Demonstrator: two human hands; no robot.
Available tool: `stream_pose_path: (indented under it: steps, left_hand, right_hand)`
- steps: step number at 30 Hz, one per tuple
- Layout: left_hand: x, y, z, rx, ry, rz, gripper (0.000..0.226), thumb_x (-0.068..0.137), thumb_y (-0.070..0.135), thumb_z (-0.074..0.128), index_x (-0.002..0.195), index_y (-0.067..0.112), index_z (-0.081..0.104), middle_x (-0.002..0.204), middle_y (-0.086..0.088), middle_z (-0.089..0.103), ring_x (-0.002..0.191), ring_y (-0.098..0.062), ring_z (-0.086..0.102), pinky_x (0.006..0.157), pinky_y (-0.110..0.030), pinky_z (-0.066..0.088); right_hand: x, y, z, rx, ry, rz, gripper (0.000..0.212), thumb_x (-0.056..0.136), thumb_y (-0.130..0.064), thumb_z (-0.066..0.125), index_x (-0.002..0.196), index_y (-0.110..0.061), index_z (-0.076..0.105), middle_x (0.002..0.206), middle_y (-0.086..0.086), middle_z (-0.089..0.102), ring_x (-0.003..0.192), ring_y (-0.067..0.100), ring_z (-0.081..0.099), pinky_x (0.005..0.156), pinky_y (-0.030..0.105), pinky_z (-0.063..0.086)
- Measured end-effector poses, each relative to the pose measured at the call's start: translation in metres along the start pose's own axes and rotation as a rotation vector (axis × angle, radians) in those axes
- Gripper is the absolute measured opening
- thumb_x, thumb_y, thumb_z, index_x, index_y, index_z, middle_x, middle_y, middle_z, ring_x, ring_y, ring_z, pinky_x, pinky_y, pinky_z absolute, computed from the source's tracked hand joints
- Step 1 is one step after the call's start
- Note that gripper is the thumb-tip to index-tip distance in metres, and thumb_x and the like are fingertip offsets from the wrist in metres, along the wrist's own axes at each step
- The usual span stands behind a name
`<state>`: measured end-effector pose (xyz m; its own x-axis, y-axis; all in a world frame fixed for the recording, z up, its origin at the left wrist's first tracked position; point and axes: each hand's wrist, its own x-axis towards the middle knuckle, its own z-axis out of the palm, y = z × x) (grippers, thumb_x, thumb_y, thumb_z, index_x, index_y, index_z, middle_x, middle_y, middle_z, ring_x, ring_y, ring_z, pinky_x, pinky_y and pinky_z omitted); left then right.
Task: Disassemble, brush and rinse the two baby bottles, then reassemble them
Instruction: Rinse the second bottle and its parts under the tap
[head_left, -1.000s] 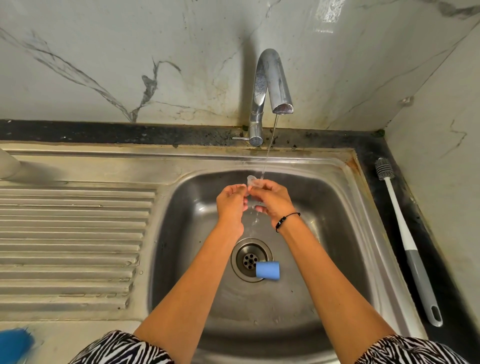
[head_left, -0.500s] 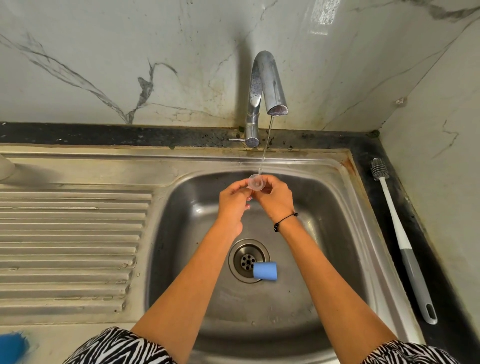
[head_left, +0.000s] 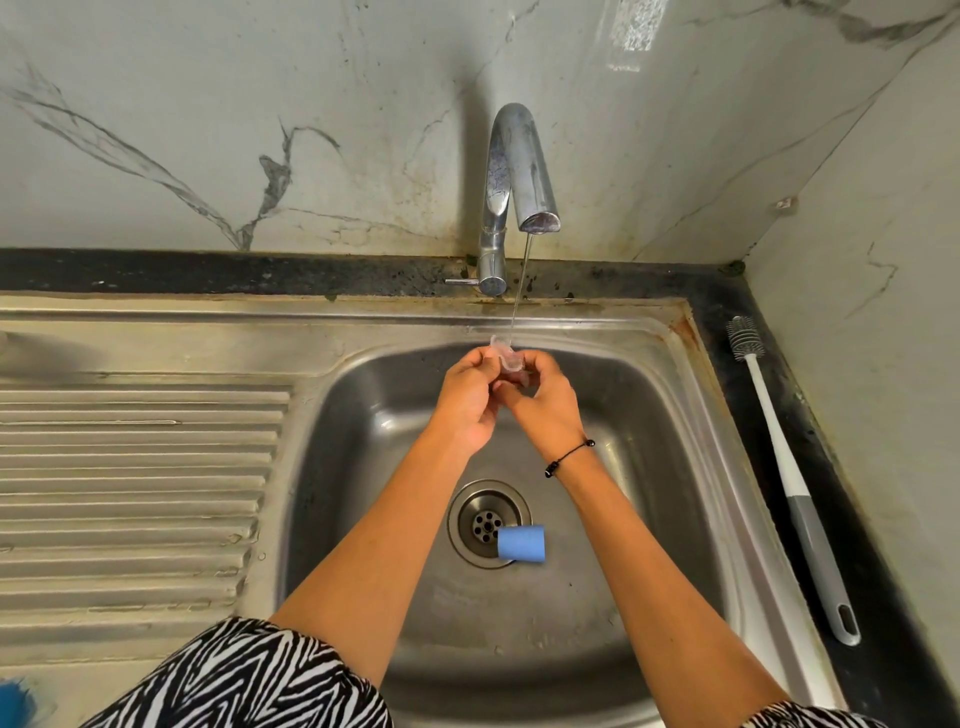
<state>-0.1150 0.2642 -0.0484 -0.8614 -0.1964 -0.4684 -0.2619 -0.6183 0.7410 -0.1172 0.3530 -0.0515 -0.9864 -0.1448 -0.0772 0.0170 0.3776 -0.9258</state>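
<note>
A small clear, soft silicone bottle teat (head_left: 506, 358) sits under the thin stream from the curved chrome tap (head_left: 514, 171), apparently for rinsing. The left hand (head_left: 467, 400) and right hand (head_left: 545, 405) pinch it together, fingers curled, above the steel sink (head_left: 363, 415). A blue cylindrical cap (head_left: 521, 543) lies by the drain; a white, grey-handled bottle brush (head_left: 779, 452) rests on the right counter.

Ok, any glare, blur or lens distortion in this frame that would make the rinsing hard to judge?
Head view: wide-angle bending bows the sink rim; window glare on the wall; the clear nipple, pinched by left hand and right hand, is slightly smeared; elsewhere sharp.
</note>
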Motion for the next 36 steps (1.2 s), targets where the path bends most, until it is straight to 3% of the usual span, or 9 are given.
stream_pose_path:
  steps: [2,4,8,17,20,24,26,31,36]
  left_hand:
    - [0.000,0.002,-0.002,-0.001,-0.042,-0.007,0.027,0.101,0.006,0.037,0.087,0.009,0.059,0.078,-0.005,0.061,0.070,-0.014,0.056,0.070,-0.023,0.047]
    - [-0.001,0.003,-0.006,0.006,-0.110,-0.032,0.027,0.102,0.010,0.035,0.092,0.010,0.060,0.082,-0.004,0.064,0.076,-0.013,0.059,0.068,-0.022,0.051]
    - [-0.003,0.001,-0.013,0.001,-0.183,-0.095,0.031,0.101,0.028,0.038,0.095,0.010,0.062,0.087,-0.006,0.056,0.078,-0.014,0.051,0.075,-0.028,0.044]
    - [-0.010,-0.003,-0.010,-0.305,-0.098,-0.160,0.025,0.092,0.030,0.048,0.090,0.010,0.063,0.085,-0.004,0.064,0.083,-0.017,0.060,0.078,-0.028,0.046]
    - [-0.009,0.000,-0.003,-0.293,-0.039,-0.180,0.025,0.095,0.027,0.049,0.080,0.012,0.061,0.069,0.000,0.061,0.064,-0.011,0.060,0.063,-0.022,0.047]
    - [-0.004,0.003,0.001,-0.323,-0.023,-0.172,0.028,0.094,0.022,0.052,0.072,0.014,0.068,0.059,0.006,0.062,0.064,-0.007,0.052,0.057,-0.018,0.046]
    - [-0.004,0.003,-0.002,-0.310,-0.072,-0.182,0.037,0.094,0.027,0.052,0.065,0.015,0.072,0.060,0.003,0.062,0.067,-0.010,0.050,0.063,-0.022,0.043]
    - [-0.010,-0.002,-0.007,-0.283,-0.247,-0.242,0.047,0.091,0.052,0.042,0.093,0.011,0.065,0.087,-0.006,0.069,0.089,-0.020,0.063,0.086,-0.035,0.044]
    - [-0.009,0.000,-0.008,-0.347,-0.174,-0.226,0.031,0.087,0.039,0.054,0.094,0.010,0.063,0.091,-0.007,0.066,0.092,-0.020,0.061,0.089,-0.032,0.045]
  right_hand:
    - [0.000,-0.001,-0.001,0.104,-0.042,-0.009,0.043,0.080,-0.001,0.066,0.119,-0.013,0.052,0.103,-0.003,0.060,0.087,0.003,0.056,0.079,0.010,0.045]
    - [0.003,-0.001,-0.004,0.147,-0.103,-0.015,0.052,0.082,0.002,0.064,0.129,-0.012,0.049,0.114,-0.001,0.058,0.099,0.007,0.055,0.092,0.021,0.046]
    - [0.011,-0.004,-0.011,0.064,-0.140,-0.081,0.033,0.082,-0.002,0.067,0.114,-0.012,0.062,0.101,-0.002,0.065,0.096,0.012,0.059,0.095,0.037,0.049]
    - [0.013,-0.011,0.001,-0.007,0.029,-0.096,0.017,0.078,-0.013,0.074,0.094,-0.014,0.067,0.087,-0.006,0.066,0.080,0.007,0.061,0.077,0.020,0.050]
    - [0.010,-0.009,0.003,0.041,0.007,-0.100,0.020,0.078,-0.008,0.072,0.095,-0.017,0.065,0.089,-0.008,0.065,0.085,0.008,0.060,0.079,0.017,0.047]
    - [0.006,-0.009,-0.004,0.274,-0.078,-0.050,0.026,0.084,0.002,0.064,0.108,-0.007,0.063,0.096,-0.001,0.065,0.092,0.008,0.059,0.090,0.025,0.049]
    - [0.006,-0.009,-0.005,0.307,-0.103,-0.059,0.027,0.086,0.002,0.062,0.111,-0.006,0.062,0.095,-0.002,0.065,0.089,0.006,0.059,0.085,0.024,0.050]
    - [0.009,-0.012,-0.005,0.326,-0.053,-0.112,0.021,0.084,0.007,0.060,0.098,-0.007,0.063,0.090,-0.005,0.066,0.084,0.000,0.062,0.078,0.018,0.050]
    - [0.010,-0.009,-0.001,0.297,-0.020,-0.163,0.020,0.080,0.008,0.063,0.096,-0.004,0.061,0.087,-0.002,0.065,0.081,0.005,0.060,0.076,0.021,0.050]
